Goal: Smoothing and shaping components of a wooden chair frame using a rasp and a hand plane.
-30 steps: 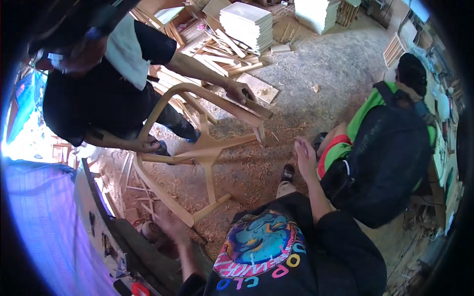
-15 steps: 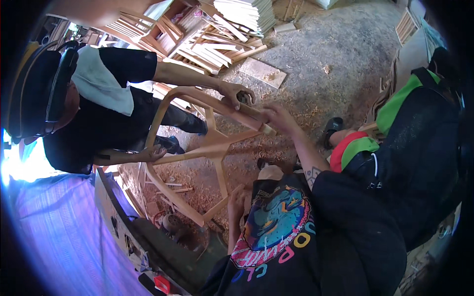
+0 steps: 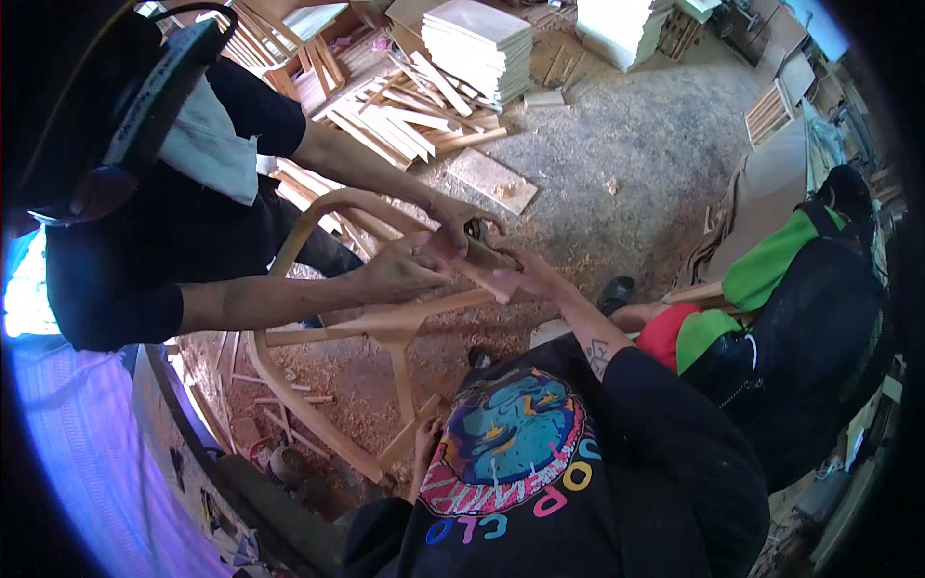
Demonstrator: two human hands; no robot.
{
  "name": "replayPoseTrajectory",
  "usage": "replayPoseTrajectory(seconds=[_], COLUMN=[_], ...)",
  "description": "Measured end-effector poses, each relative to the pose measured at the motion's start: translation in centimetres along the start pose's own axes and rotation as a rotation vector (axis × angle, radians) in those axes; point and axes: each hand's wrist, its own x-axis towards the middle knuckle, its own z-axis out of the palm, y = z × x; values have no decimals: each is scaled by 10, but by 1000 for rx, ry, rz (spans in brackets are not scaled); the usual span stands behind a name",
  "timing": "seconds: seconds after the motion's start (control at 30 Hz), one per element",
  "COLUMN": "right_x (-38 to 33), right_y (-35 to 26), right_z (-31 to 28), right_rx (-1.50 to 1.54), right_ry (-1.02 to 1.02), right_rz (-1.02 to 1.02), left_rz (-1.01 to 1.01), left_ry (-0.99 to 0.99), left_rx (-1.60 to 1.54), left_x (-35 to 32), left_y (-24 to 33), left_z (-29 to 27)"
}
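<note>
Hands on wooden chair frame

The floor is rough grey concrete strewn with wood shavings, thickest below and to the left of the right hand. Just beyond that hand lies a flat board. Farther off in the same direction sits a loose heap of wooden slats, with a stack of pale cut panels behind it and a second stack to its right. A small wood block rests between the stacks.
</note>
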Motion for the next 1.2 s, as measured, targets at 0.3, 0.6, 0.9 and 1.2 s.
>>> replayPoseTrajectory(seconds=[0.3,0.6,0.9,1.2], right_x=[31,124,211,212], right_y=[-40,-39,-66,-153], right_z=[-23,-95,-153,-110], right_rx=[-3,98,277,502], right_ry=[-99,-425,-847,-1298], right_rz=[63,396,563,1325], left_rz=[-5,-70,-12,114], left_ry=[176,332,1117,1626], left_rx=[18,-83,50,202], left_x=[69,79,57,109], left_y=[97,197,400,464], left_z=[-7,54,185,256])
